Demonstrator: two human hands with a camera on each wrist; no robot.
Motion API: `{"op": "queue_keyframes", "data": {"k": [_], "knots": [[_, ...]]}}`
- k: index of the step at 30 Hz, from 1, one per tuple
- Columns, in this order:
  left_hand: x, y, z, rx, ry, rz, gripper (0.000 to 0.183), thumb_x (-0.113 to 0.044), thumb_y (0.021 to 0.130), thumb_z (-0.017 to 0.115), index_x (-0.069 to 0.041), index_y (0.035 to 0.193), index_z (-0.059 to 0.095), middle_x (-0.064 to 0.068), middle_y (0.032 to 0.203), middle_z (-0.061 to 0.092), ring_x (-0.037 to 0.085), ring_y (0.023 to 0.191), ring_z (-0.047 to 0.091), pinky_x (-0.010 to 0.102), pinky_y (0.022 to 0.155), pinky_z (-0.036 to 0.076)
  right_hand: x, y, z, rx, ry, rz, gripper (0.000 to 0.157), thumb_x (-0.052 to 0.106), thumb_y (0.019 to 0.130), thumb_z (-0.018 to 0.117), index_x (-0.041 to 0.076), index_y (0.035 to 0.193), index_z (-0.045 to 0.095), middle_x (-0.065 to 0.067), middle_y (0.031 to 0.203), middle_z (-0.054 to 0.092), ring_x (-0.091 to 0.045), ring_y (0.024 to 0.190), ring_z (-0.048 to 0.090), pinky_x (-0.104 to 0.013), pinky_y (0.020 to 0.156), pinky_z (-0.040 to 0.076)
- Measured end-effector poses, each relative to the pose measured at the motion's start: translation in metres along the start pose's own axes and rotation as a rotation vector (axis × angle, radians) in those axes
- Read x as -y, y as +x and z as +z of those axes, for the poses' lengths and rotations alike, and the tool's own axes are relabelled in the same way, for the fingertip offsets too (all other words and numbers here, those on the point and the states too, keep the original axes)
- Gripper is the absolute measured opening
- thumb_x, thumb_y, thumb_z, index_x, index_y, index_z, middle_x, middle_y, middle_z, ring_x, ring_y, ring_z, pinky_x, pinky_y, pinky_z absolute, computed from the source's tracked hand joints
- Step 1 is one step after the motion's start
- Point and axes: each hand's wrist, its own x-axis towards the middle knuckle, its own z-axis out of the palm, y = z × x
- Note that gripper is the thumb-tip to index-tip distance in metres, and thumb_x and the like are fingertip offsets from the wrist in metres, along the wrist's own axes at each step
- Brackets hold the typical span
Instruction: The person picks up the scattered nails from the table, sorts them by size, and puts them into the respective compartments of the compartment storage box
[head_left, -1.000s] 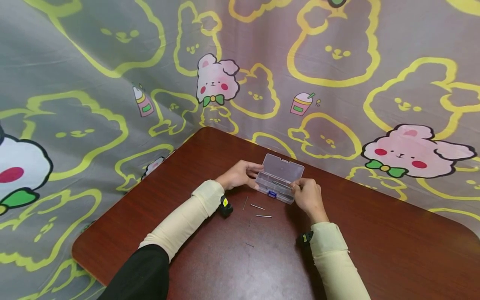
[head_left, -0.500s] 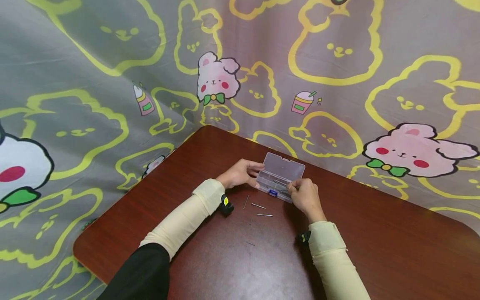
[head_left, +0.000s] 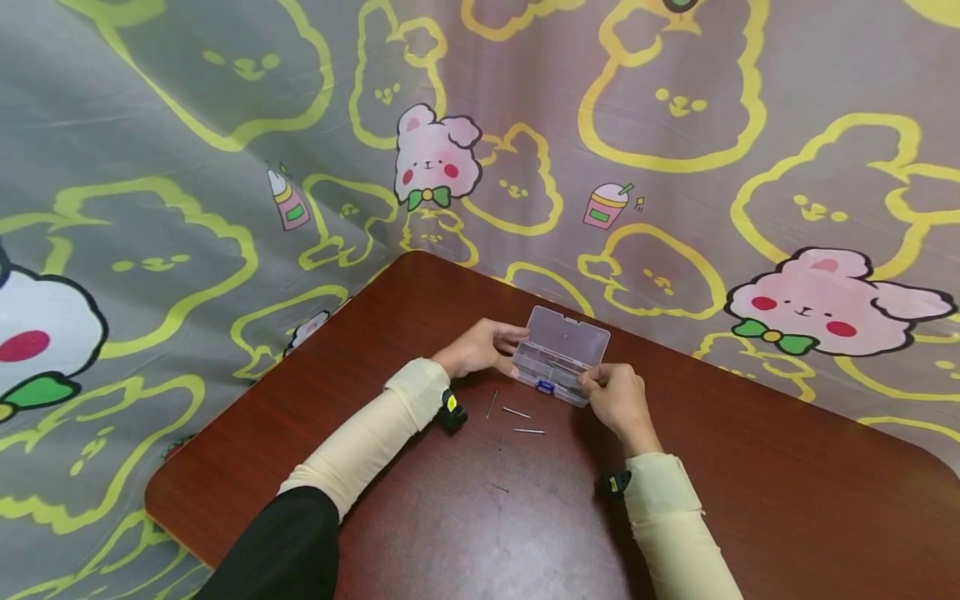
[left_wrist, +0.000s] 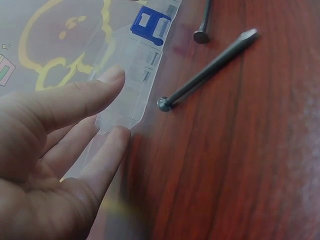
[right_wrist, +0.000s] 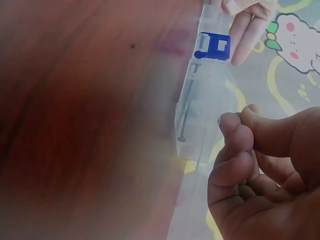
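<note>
A clear plastic compartment box with a blue latch stands with its lid raised. My left hand grips its left end, thumb and fingers at either side. My right hand is at the box's right end, thumb and forefinger pinched together. A tiny dark tip of what looks like a nail shows at those fingertips in the right wrist view; the fingers hide the rest. Through the box wall a long nail is visible. In front of the box lie loose nails, among them a thick one.
The reddish-brown wooden table has rounded corners. Further nails, including a small one, are scattered nearer me. A grey curtain with yellow cartoon outlines hangs along the table's back and left edges.
My right hand moves slightly left over the box, then back to the right and a little toward me. The left hand stays at the box's left end, and the loose nails keep their places.
</note>
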Motion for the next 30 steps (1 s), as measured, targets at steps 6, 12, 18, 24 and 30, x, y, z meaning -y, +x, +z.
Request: {"op": "queue_keyframes", "data": {"k": [6,12,18,24,30], "knots": [[0.0,0.0,0.0,0.001,-0.006,-0.001,0.079,0.009,0.071,0.087,-0.005,0.143,0.056,0.01,0.14,0.059,0.029,0.122,0.059,0.033,0.086,0.057,-0.005,-0.006,-0.002,0.03,0.048,0.015,0.014,0.01,0.094,0.069,0.002,0.089,0.078,-0.004,0.082,0.07,-0.021,0.073,0.055,-0.032,0.062,0.044],[0.0,0.0,0.0,0.003,-0.006,-0.006,0.08,0.008,0.071,0.087,-0.006,0.143,0.057,0.009,0.14,0.059,0.028,0.123,0.058,0.033,0.086,0.058,-0.004,-0.011,-0.003,0.073,0.114,0.036,0.011,0.007,0.094,0.069,0.001,0.09,0.078,-0.003,0.078,0.067,-0.019,0.068,0.056,-0.03,0.057,0.046],[0.0,0.002,0.001,0.0,-0.005,-0.009,0.08,0.008,0.072,0.087,-0.006,0.144,0.056,0.009,0.141,0.059,0.029,0.123,0.058,0.034,0.085,0.058,0.002,-0.018,0.001,0.133,0.085,-0.015,0.01,0.008,0.092,0.072,0.003,0.085,0.078,0.0,0.075,0.067,-0.017,0.067,0.057,-0.03,0.059,0.046],[0.0,0.001,0.002,-0.009,-0.013,-0.014,0.08,0.01,0.071,0.087,-0.005,0.143,0.056,0.01,0.14,0.059,0.03,0.123,0.058,0.034,0.086,0.058,0.013,-0.027,0.006,0.204,0.011,-0.089,0.009,0.009,0.09,0.074,0.007,0.083,0.079,0.002,0.079,0.069,-0.016,0.071,0.055,-0.032,0.062,0.047],[0.001,0.002,0.002,-0.01,-0.003,-0.008,0.079,0.008,0.072,0.087,-0.005,0.143,0.056,0.01,0.14,0.059,0.029,0.122,0.059,0.033,0.087,0.057,0.019,-0.031,0.011,0.224,-0.016,-0.142,0.008,0.008,0.088,0.076,0.01,0.081,0.079,0.002,0.081,0.072,-0.014,0.074,0.06,-0.036,0.068,0.052]]}}
